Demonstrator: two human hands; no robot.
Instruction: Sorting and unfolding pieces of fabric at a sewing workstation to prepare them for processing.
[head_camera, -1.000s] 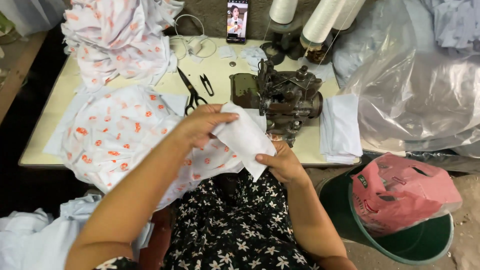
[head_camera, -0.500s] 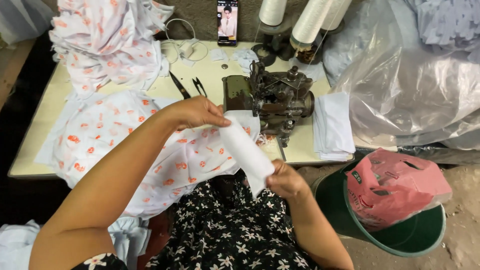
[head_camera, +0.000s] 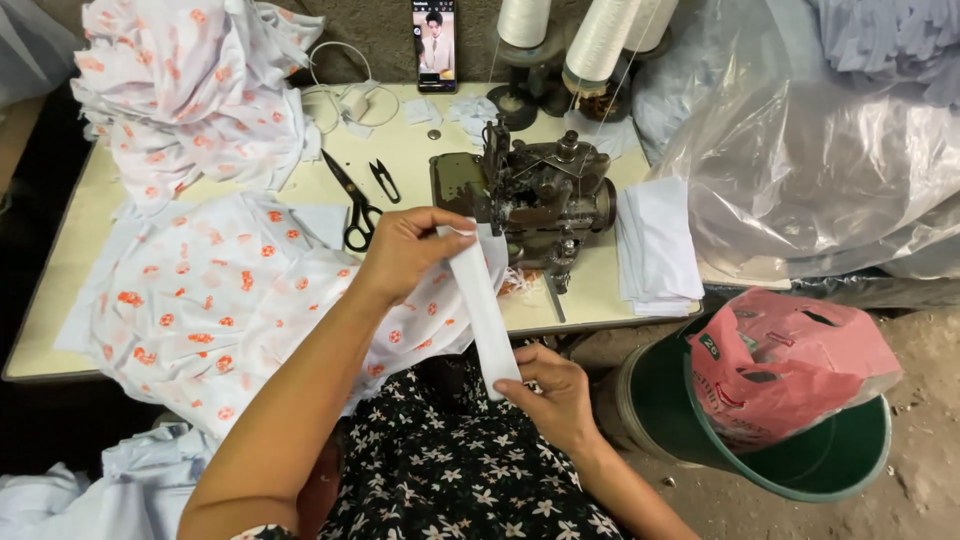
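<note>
My left hand (head_camera: 408, 252) pinches the top end of a narrow white fabric strip (head_camera: 483, 305) close to the dark sewing machine (head_camera: 535, 195). My right hand (head_camera: 553, 392) grips the strip's lower end over my lap, so the strip runs taut and slanted between both hands. Under my left arm lies white cloth with orange prints (head_camera: 215, 300), spread over the table's front left part and hanging off its front edge toward my lap.
Black scissors (head_camera: 352, 205) and small snips (head_camera: 385, 180) lie left of the machine. A stack of white pieces (head_camera: 657, 245) sits to its right. Thread cones (head_camera: 598, 45) and a phone (head_camera: 434, 45) stand at the back. A green bucket (head_camera: 790, 470) holds a pink bag (head_camera: 785, 365).
The white piece, held bunched in both hands a second ago, is now drawn out into a long strip; my right hand moved down toward my lap, the left rose toward the machine.
</note>
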